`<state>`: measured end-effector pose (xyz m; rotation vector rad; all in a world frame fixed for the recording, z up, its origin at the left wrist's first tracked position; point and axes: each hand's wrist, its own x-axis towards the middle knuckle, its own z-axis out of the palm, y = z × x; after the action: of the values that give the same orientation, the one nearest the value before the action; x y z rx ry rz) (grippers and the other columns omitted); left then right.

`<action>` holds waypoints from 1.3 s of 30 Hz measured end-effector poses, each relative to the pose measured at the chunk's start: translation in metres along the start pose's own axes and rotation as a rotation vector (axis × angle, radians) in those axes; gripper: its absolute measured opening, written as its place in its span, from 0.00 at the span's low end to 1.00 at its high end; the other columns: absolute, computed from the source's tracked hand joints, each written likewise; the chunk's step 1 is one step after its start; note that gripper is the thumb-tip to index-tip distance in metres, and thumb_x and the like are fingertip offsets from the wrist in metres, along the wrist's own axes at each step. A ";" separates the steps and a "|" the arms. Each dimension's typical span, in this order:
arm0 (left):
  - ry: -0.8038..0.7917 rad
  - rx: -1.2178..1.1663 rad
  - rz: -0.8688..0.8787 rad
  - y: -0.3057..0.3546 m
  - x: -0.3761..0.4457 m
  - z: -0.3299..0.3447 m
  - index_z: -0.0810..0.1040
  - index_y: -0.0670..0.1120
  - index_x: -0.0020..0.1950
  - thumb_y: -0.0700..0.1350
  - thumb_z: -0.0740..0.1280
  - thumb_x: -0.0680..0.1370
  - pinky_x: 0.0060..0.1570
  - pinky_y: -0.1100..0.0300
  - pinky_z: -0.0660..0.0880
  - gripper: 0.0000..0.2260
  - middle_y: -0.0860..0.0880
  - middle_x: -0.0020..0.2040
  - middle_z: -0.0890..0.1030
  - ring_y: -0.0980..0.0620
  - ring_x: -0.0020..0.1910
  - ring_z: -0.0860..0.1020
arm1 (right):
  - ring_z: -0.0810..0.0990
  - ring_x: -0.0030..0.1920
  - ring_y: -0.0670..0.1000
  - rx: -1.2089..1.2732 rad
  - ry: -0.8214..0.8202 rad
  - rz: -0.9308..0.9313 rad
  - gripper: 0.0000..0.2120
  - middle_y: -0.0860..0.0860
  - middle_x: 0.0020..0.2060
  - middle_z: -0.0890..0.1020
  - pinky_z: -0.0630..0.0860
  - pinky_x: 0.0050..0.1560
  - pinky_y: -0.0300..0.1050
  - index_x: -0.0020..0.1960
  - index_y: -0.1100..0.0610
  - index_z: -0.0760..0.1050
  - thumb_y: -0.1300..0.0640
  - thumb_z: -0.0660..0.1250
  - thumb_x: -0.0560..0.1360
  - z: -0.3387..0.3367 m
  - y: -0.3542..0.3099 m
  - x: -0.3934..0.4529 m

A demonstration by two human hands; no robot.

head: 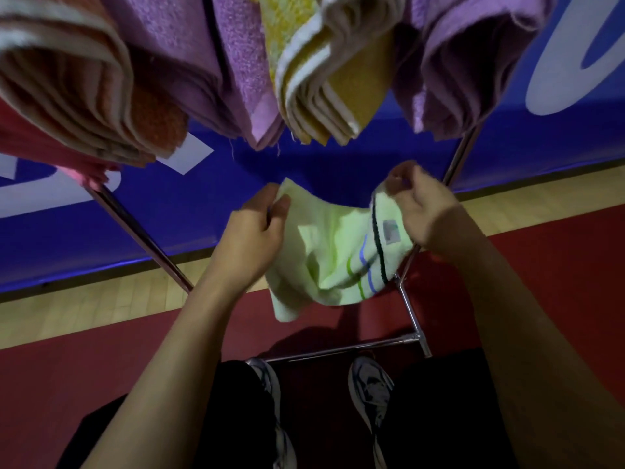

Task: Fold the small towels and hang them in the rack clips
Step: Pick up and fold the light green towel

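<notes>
- The pale green towel [333,252] is held in the air between both hands, below the hanging towels and above the red floor [101,360]; it touches nothing else that can be seen.
- The left hand [255,228] pinches the towel's upper left corner, its fingers [282,204] clamped on the cloth with the thumb on the near side.
- The right hand [421,206] grips the upper right corner, fingers curled round the edge just above the grey label [390,231].
- The top edge sags in a shallow curve between the two grips. The right edge carries a dark trim, with green and blue stripes beside it. The lower left corner hangs free as the lowest point.
- Overhead, folded towels hang in a row, close together: an orange towel [101,106] at left, a purple towel [236,79], a yellow towel [331,89], and another purple towel [463,69] at right. Their lower edges end well above the hands, leaving open room there.
- The clips are not in view.
- The rack's metal leg [142,238] slants at left; a second leg and the base bar [341,350] stand at right and below, with the right leg just behind the towel's right edge.
- Two sneakers [370,387] stand just near the base bar.
- A blue banner [189,211] backs the scene.
</notes>
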<state>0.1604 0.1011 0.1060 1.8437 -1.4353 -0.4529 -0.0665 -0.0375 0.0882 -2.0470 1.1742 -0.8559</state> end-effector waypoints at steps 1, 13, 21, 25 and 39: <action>-0.060 0.069 0.000 -0.005 0.001 0.000 0.72 0.44 0.48 0.47 0.61 0.86 0.35 0.50 0.68 0.10 0.45 0.35 0.74 0.47 0.33 0.72 | 0.72 0.34 0.42 -0.021 -0.067 -0.037 0.04 0.43 0.31 0.74 0.72 0.45 0.44 0.48 0.47 0.70 0.53 0.61 0.83 0.001 -0.004 -0.002; -0.413 -0.071 0.120 0.014 -0.006 0.016 0.85 0.49 0.51 0.55 0.70 0.82 0.45 0.42 0.81 0.10 0.48 0.41 0.87 0.45 0.40 0.86 | 0.79 0.34 0.42 0.208 -0.372 -0.092 0.08 0.45 0.34 0.83 0.74 0.40 0.43 0.51 0.52 0.76 0.47 0.68 0.80 0.019 -0.045 -0.022; -0.059 -0.201 0.125 0.016 -0.005 -0.001 0.74 0.45 0.41 0.48 0.65 0.85 0.35 0.60 0.70 0.15 0.55 0.33 0.74 0.57 0.33 0.72 | 0.84 0.50 0.41 -0.126 -0.961 -0.047 0.23 0.40 0.51 0.86 0.80 0.56 0.44 0.59 0.43 0.79 0.30 0.68 0.72 0.017 -0.029 -0.026; 0.075 -0.187 0.036 0.005 -0.001 -0.015 0.75 0.46 0.42 0.49 0.64 0.86 0.35 0.60 0.68 0.14 0.51 0.33 0.75 0.57 0.33 0.72 | 0.77 0.33 0.39 -0.468 -1.063 -0.079 0.19 0.43 0.33 0.80 0.74 0.37 0.32 0.42 0.49 0.77 0.33 0.68 0.74 0.026 -0.019 -0.028; 0.351 -0.078 -0.239 -0.037 0.006 -0.049 0.76 0.35 0.48 0.51 0.61 0.85 0.35 0.44 0.75 0.18 0.33 0.41 0.78 0.46 0.37 0.74 | 0.82 0.51 0.49 -0.670 -1.043 0.239 0.15 0.45 0.50 0.83 0.79 0.54 0.46 0.53 0.47 0.78 0.37 0.69 0.75 0.022 0.022 -0.014</action>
<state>0.2196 0.1159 0.1123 1.9258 -0.9569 -0.2771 -0.0659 -0.0304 0.0552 -2.2507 1.0711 0.7860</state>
